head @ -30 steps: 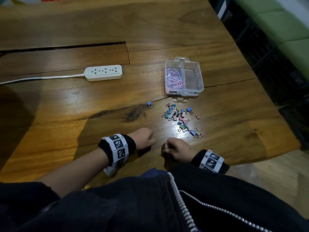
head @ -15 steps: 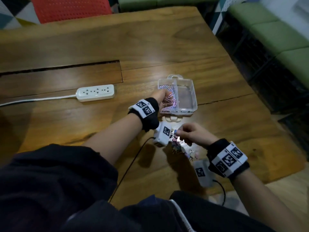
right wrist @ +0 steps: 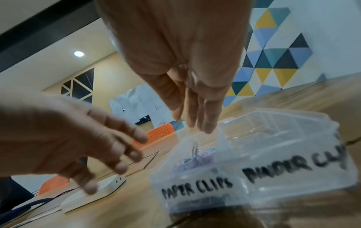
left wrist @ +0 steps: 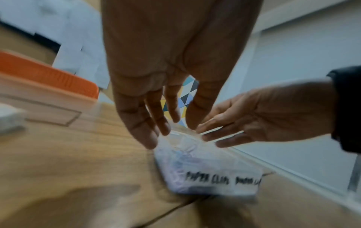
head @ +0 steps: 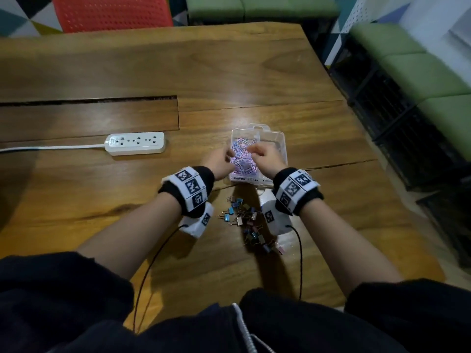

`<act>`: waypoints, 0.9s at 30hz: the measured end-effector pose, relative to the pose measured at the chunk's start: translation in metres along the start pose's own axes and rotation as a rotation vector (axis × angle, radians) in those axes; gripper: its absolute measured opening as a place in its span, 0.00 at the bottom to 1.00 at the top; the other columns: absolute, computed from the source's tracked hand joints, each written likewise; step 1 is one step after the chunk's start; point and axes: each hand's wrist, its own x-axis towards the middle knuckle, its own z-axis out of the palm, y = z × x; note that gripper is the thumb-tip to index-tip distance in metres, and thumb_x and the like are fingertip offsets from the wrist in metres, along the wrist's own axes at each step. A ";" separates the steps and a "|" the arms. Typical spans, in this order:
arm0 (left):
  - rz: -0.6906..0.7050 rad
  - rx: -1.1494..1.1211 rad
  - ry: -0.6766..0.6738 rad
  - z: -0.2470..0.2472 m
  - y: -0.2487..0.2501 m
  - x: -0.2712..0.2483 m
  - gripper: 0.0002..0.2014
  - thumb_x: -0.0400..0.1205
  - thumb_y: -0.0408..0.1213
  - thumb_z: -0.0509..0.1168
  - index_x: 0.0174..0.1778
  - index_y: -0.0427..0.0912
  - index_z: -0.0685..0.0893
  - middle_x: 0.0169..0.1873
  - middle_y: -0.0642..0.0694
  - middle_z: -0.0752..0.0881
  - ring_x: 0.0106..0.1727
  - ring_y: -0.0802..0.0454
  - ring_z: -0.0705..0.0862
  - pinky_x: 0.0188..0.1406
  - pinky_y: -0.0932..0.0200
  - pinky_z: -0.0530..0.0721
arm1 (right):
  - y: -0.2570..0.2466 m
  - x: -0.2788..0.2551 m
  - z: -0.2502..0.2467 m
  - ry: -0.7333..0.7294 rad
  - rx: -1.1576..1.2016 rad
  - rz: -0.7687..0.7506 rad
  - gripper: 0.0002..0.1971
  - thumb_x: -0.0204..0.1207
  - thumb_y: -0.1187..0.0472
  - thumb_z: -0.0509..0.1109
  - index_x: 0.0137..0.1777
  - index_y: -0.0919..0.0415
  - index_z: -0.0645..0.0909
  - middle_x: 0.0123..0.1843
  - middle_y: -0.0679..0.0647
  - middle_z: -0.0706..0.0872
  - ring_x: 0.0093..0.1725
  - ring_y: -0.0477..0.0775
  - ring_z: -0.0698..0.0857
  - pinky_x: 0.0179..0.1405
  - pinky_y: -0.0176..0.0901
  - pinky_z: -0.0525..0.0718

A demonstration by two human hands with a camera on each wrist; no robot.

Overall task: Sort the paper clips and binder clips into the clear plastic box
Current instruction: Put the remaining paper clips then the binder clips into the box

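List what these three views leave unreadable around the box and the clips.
- Head view: both hands, left hand and right hand, cover part of the clear plastic box.
- Head view: right wrist camera hides some binder clips.
- Left wrist view: motion blur smears the paper clips.
- Right wrist view: the second label is smeared.

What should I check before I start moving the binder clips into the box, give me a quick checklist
1. Left hand free: ok, fingers straight, nothing held.
2. Right hand free: ok, fingers straight over the clear plastic box, nothing held.
3. Lid open: ok, both compartments show open tops in the right wrist view.
4. Binder clip side ready: ok, the compartment marked for binder clips looks empty.
5. Paper clips sorted: ok, they lie in the compartment labelled for them; any stray on the table cannot be told.
6. Binder clips in reach: ok, the pile lies on the table between the wrists, none in the box yet.
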 end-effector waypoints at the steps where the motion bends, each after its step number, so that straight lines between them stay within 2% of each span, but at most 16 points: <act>1: -0.011 0.147 0.013 -0.002 -0.010 -0.006 0.18 0.79 0.30 0.63 0.66 0.37 0.74 0.63 0.39 0.78 0.61 0.46 0.77 0.60 0.55 0.77 | 0.003 -0.003 0.002 0.029 0.044 -0.006 0.16 0.78 0.74 0.55 0.63 0.68 0.77 0.66 0.62 0.80 0.66 0.57 0.77 0.67 0.45 0.74; 3: -0.074 0.396 -0.009 -0.004 -0.030 -0.018 0.24 0.78 0.28 0.63 0.71 0.40 0.70 0.69 0.38 0.72 0.70 0.40 0.71 0.67 0.49 0.75 | 0.013 -0.015 0.006 0.094 0.116 -0.002 0.15 0.78 0.74 0.56 0.61 0.66 0.78 0.65 0.59 0.80 0.65 0.54 0.77 0.63 0.41 0.77; 5: -0.156 0.492 -0.043 -0.002 -0.048 -0.032 0.29 0.77 0.26 0.63 0.74 0.42 0.67 0.70 0.37 0.69 0.72 0.38 0.68 0.68 0.45 0.74 | 0.030 -0.034 0.012 0.110 0.142 0.026 0.13 0.77 0.73 0.58 0.57 0.64 0.78 0.59 0.57 0.81 0.58 0.51 0.79 0.49 0.34 0.80; 6: -0.174 0.506 -0.054 0.001 -0.055 -0.037 0.29 0.76 0.25 0.63 0.74 0.42 0.67 0.70 0.36 0.68 0.72 0.37 0.67 0.69 0.44 0.75 | 0.040 -0.044 0.015 0.107 0.120 0.044 0.12 0.76 0.73 0.59 0.55 0.63 0.78 0.57 0.55 0.80 0.56 0.51 0.79 0.45 0.33 0.80; 7: -0.177 0.521 -0.074 0.006 -0.061 -0.042 0.29 0.76 0.24 0.63 0.74 0.41 0.67 0.70 0.36 0.67 0.72 0.36 0.67 0.69 0.44 0.75 | 0.051 -0.054 0.018 0.105 0.070 0.068 0.13 0.74 0.73 0.61 0.55 0.61 0.78 0.57 0.54 0.79 0.57 0.52 0.78 0.47 0.34 0.80; 9: -0.149 0.562 -0.118 0.015 -0.067 -0.048 0.28 0.76 0.25 0.63 0.73 0.40 0.66 0.70 0.35 0.67 0.71 0.36 0.67 0.70 0.45 0.74 | 0.072 -0.071 0.024 0.095 -0.101 0.127 0.20 0.72 0.74 0.63 0.62 0.57 0.77 0.64 0.54 0.76 0.63 0.54 0.74 0.58 0.41 0.79; 12: -0.030 0.567 -0.183 0.028 -0.067 -0.051 0.31 0.76 0.31 0.67 0.75 0.40 0.64 0.71 0.37 0.65 0.72 0.39 0.65 0.72 0.47 0.70 | 0.085 -0.084 0.029 -0.015 -0.355 0.073 0.29 0.73 0.73 0.63 0.73 0.51 0.67 0.75 0.52 0.69 0.70 0.56 0.68 0.71 0.49 0.69; 14: 0.046 0.568 -0.230 0.037 -0.063 -0.053 0.36 0.74 0.40 0.70 0.76 0.40 0.63 0.73 0.38 0.64 0.73 0.40 0.63 0.74 0.46 0.68 | 0.084 -0.088 0.031 -0.094 -0.491 0.017 0.27 0.75 0.68 0.63 0.73 0.51 0.67 0.77 0.51 0.66 0.72 0.57 0.65 0.72 0.50 0.66; 16: 0.111 0.582 -0.230 0.045 -0.059 -0.055 0.38 0.74 0.43 0.71 0.78 0.42 0.61 0.74 0.40 0.64 0.75 0.42 0.62 0.74 0.47 0.67 | 0.084 -0.090 0.034 -0.093 -0.550 -0.004 0.23 0.76 0.66 0.63 0.71 0.53 0.70 0.75 0.53 0.68 0.71 0.58 0.66 0.71 0.50 0.68; 19: 0.201 0.634 -0.170 0.057 -0.058 -0.059 0.30 0.77 0.38 0.68 0.75 0.44 0.66 0.72 0.42 0.68 0.72 0.43 0.65 0.70 0.49 0.71 | 0.088 -0.094 0.042 -0.070 -0.539 -0.018 0.20 0.75 0.67 0.64 0.67 0.56 0.75 0.71 0.55 0.71 0.68 0.57 0.69 0.70 0.47 0.69; 22: 0.264 0.672 -0.119 0.065 -0.059 -0.065 0.18 0.81 0.31 0.62 0.67 0.42 0.75 0.67 0.40 0.72 0.68 0.43 0.69 0.65 0.51 0.73 | 0.092 -0.100 0.045 -0.042 -0.488 -0.031 0.15 0.74 0.68 0.65 0.60 0.61 0.79 0.66 0.58 0.73 0.66 0.57 0.71 0.69 0.46 0.72; 25: 0.288 0.689 -0.103 0.069 -0.061 -0.068 0.14 0.82 0.29 0.58 0.63 0.40 0.77 0.63 0.40 0.75 0.65 0.42 0.71 0.63 0.52 0.75 | 0.095 -0.104 0.044 0.005 -0.433 0.003 0.10 0.74 0.67 0.66 0.54 0.62 0.81 0.60 0.57 0.76 0.61 0.55 0.74 0.65 0.45 0.75; 27: 0.254 0.657 -0.106 0.070 -0.061 -0.069 0.12 0.81 0.28 0.58 0.59 0.40 0.78 0.60 0.41 0.76 0.63 0.43 0.72 0.61 0.53 0.76 | 0.096 -0.104 0.044 0.011 -0.397 0.037 0.07 0.74 0.66 0.66 0.51 0.64 0.81 0.57 0.57 0.76 0.58 0.55 0.76 0.61 0.43 0.76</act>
